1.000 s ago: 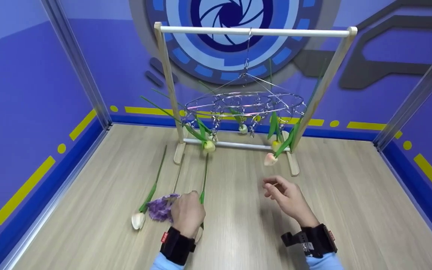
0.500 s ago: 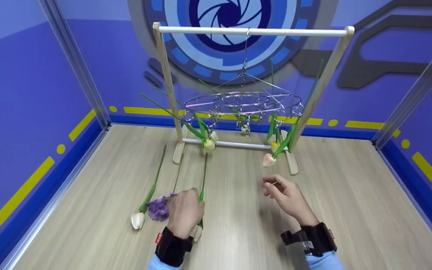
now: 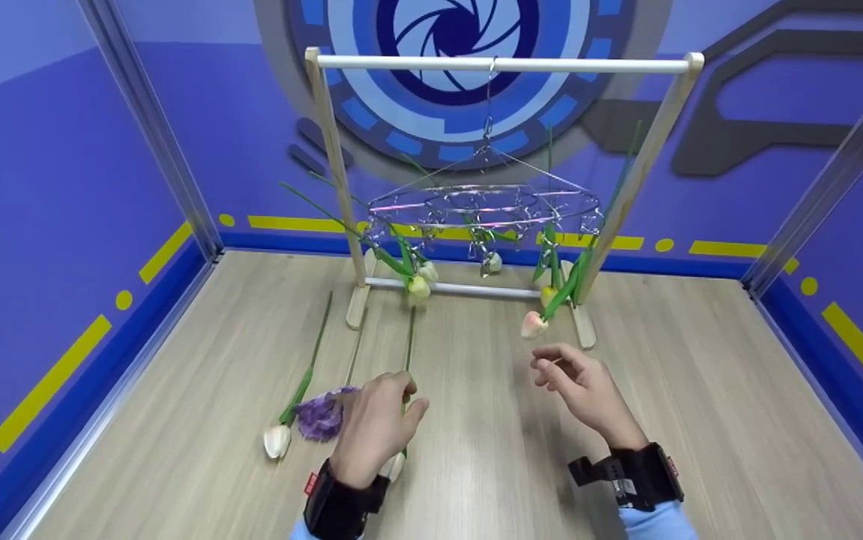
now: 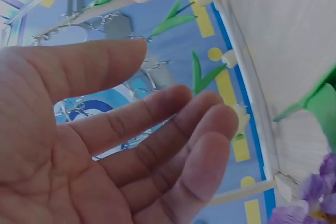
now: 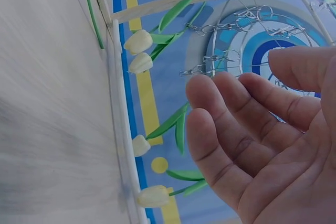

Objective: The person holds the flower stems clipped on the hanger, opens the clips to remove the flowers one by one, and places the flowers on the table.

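A white tulip point(image 3: 395, 468) on the table point(image 3: 476, 450) is partly covered by the left hand point(image 3: 375, 424), whose fingers are loosely bent, thumb held apart. The purple flower point(image 3: 319, 417) beside it is cut off in the left wrist view. The right hand point(image 3: 588, 394), likewise loosely curved, is held near the hanging pink tulip point(image 3: 533, 325). Clips on the wire hanger point(image 3: 491, 224) are hardly distinguished; lettering on the red tag point(image 3: 311, 483) cannot be read.
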